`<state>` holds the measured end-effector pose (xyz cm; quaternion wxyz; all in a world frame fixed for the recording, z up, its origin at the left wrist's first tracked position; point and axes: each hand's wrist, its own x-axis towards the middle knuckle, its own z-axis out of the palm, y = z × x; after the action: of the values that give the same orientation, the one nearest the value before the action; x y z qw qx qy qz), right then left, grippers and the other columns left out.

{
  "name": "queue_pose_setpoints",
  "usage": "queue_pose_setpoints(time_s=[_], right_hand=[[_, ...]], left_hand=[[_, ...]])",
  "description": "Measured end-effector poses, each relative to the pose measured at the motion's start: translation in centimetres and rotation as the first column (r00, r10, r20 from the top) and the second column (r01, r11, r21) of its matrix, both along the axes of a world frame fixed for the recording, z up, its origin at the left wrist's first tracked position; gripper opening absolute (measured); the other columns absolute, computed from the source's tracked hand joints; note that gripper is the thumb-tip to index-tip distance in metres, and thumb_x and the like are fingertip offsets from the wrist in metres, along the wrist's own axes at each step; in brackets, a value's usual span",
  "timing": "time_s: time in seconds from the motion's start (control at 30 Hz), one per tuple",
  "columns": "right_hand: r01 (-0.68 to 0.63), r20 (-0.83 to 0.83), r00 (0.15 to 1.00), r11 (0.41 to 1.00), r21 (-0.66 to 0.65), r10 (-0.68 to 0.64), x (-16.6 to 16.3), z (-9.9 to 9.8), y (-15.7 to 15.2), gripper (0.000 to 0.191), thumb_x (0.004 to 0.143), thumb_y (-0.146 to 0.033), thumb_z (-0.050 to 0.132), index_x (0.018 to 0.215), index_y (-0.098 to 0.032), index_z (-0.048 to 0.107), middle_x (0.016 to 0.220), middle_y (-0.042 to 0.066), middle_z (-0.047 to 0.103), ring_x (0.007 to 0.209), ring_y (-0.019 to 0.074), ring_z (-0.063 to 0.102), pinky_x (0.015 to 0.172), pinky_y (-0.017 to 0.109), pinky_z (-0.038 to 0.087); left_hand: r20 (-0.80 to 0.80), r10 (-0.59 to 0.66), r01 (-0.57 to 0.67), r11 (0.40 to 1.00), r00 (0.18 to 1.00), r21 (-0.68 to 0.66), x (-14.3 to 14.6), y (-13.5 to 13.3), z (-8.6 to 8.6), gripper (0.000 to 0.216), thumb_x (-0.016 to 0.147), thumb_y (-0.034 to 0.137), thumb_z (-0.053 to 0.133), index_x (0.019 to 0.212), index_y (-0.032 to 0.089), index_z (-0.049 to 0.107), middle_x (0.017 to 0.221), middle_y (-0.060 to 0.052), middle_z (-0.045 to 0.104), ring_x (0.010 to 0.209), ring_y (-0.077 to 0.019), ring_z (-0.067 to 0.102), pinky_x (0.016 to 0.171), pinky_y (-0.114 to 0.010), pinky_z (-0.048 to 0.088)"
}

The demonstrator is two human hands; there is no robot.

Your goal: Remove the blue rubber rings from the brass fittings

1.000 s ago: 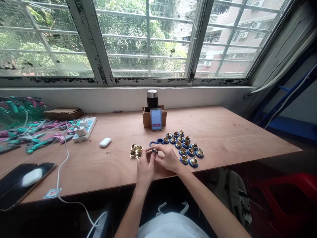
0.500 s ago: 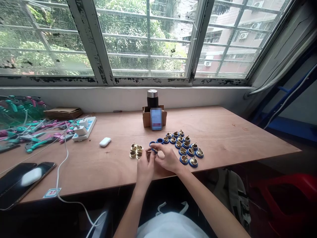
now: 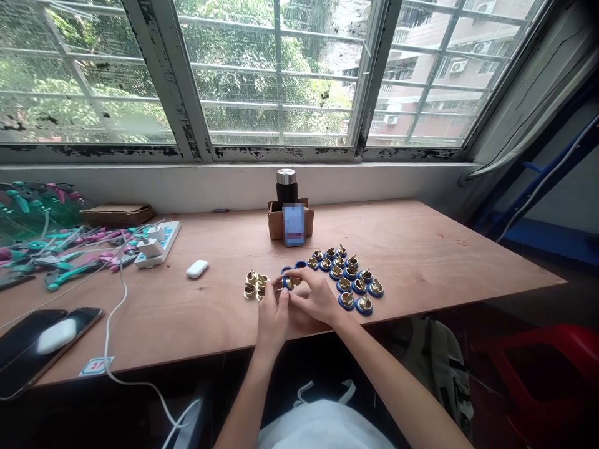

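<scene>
My left hand [image 3: 274, 318] and my right hand [image 3: 316, 295] meet over the plywood table [image 3: 421, 262]. Together they pinch a blue ring with a brass fitting [image 3: 289, 282] seated in it, partly hidden by my fingers. Just left of my left hand lies a small cluster of bare brass fittings [image 3: 254, 285] without rings. Beyond my right hand, several brass fittings in blue rings [image 3: 349, 279] stand grouped. Two loose blue rings [image 3: 300, 264] lie just above my fingertips.
A cardboard box [image 3: 291, 219] with a dark flask stands at the back. To the left are earbud cases, a power strip [image 3: 156, 244], phones [image 3: 42, 349], and a heap of teal and pink tools [image 3: 60, 262]. A window runs behind the table.
My hands have turned the blue ring, so more of its brass fitting shows between my fingers. The view has shifted slightly.
</scene>
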<state>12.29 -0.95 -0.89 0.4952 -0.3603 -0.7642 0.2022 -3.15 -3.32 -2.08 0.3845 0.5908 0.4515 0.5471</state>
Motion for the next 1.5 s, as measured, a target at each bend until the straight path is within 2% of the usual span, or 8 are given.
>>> queue_pose_setpoints(time_s=[0.1, 0.27, 0.4, 0.5, 0.77, 0.9, 1.17, 1.5], right_hand=[[-0.007, -0.001, 1.000, 1.000, 0.001, 0.007, -0.02, 0.01, 0.10, 0.047, 0.088, -0.017, 0.073, 0.133, -0.025, 0.064, 0.115, 0.007, 0.070, 0.098, 0.0227, 0.065, 0.091, 0.040, 0.054], [-0.081, 0.018, 0.996, 0.996, -0.031, 0.082, 0.06, 0.48, -0.06, 0.036, 0.089, -0.022, 0.076, 0.123, -0.026, 0.069, 0.108, 0.006, 0.064, 0.093, 0.0207, 0.061, 0.087, 0.037, 0.054], [-0.128, -0.022, 0.992, 0.992, -0.017, 0.128, 0.23, 0.43, -0.15, 0.023, 0.094, -0.027, 0.070, 0.117, -0.025, 0.072, 0.109, 0.007, 0.061, 0.100, 0.0225, 0.062, 0.090, 0.038, 0.054], [-0.133, -0.027, 0.991, 0.991, -0.021, 0.133, 0.26, 0.20, -0.09, 0.018, 0.101, -0.028, 0.062, 0.113, -0.024, 0.074, 0.101, 0.006, 0.063, 0.090, 0.0208, 0.062, 0.080, 0.035, 0.054], [-0.115, -0.052, 0.992, 0.993, -0.032, 0.114, 0.18, -0.25, 0.03, 0.012, 0.099, -0.029, 0.065, 0.105, -0.021, 0.072, 0.087, 0.004, 0.069, 0.075, 0.0179, 0.063, 0.070, 0.031, 0.053], [-0.150, -0.024, 0.989, 0.985, -0.082, 0.148, 0.19, -0.29, -0.05, 0.019, 0.094, -0.025, 0.066, 0.113, -0.021, 0.071, 0.097, 0.006, 0.071, 0.076, 0.0174, 0.063, 0.069, 0.030, 0.053], [-0.157, 0.012, 0.987, 0.980, -0.123, 0.159, 0.21, -0.04, -0.25, 0.024, 0.095, -0.020, 0.059, 0.115, -0.021, 0.070, 0.099, 0.004, 0.072, 0.074, 0.0160, 0.061, 0.063, 0.026, 0.047], [-0.169, 0.057, 0.983, 0.983, -0.074, 0.173, 0.17, 0.30, -0.48, 0.022, 0.095, -0.015, 0.055, 0.107, -0.021, 0.072, 0.097, 0.004, 0.071, 0.081, 0.0180, 0.064, 0.068, 0.028, 0.048]], left_hand=[[0.051, -0.015, 0.017, 0.999, 0.999, -0.047, -0.08, 0.03, 0.08, 0.033, 0.104, 0.040, 0.051, 0.129, 0.019, 0.057, 0.127, -0.012, 0.071, 0.120, -0.0262, 0.068, 0.103, -0.041, 0.053], [0.117, -0.027, 0.038, 0.995, 0.993, -0.088, -0.20, 0.07, 0.19, 0.035, 0.102, 0.050, 0.054, 0.118, 0.020, 0.060, 0.118, -0.009, 0.071, 0.110, -0.0245, 0.069, 0.092, -0.035, 0.055], [0.222, 0.008, 0.021, 0.992, 0.975, -0.126, -0.22, 0.14, 0.23, 0.043, 0.098, 0.053, 0.061, 0.124, 0.019, 0.056, 0.116, -0.010, 0.070, 0.098, -0.0221, 0.071, 0.084, -0.033, 0.055], [0.258, 0.000, 0.035, 0.991, 0.966, -0.131, -0.23, 0.18, 0.19, 0.047, 0.097, 0.052, 0.063, 0.128, 0.018, 0.055, 0.113, -0.009, 0.071, 0.094, -0.0209, 0.070, 0.082, -0.032, 0.054], [0.038, -0.129, 0.132, 0.988, 0.991, -0.083, -0.66, 0.08, 0.41, 0.046, 0.105, 0.049, 0.047, 0.135, 0.018, 0.061, 0.106, -0.007, 0.073, 0.088, -0.0207, 0.068, 0.082, -0.033, 0.053], [0.021, -0.149, 0.151, 0.986, 0.989, -0.072, -0.85, 0.23, 0.13, 0.045, 0.103, 0.046, 0.046, 0.135, 0.017, 0.060, 0.108, -0.009, 0.074, 0.083, -0.0211, 0.068, 0.077, -0.033, 0.054], [-0.079, -0.148, 0.146, 0.989, 0.986, -0.034, -0.57, -0.16, -0.05, 0.039, 0.100, 0.028, 0.044, 0.137, 0.019, 0.051, 0.131, -0.012, 0.067, 0.119, -0.0270, 0.066, 0.103, -0.043, 0.051], [-0.105, -0.172, 0.169, 0.985, 0.980, -0.040, -0.68, -0.17, 0.73, 0.037, 0.090, 0.014, 0.042, 0.124, 0.019, 0.055, 0.120, -0.009, 0.070, 0.108, -0.0245, 0.068, 0.097, -0.039, 0.052]])
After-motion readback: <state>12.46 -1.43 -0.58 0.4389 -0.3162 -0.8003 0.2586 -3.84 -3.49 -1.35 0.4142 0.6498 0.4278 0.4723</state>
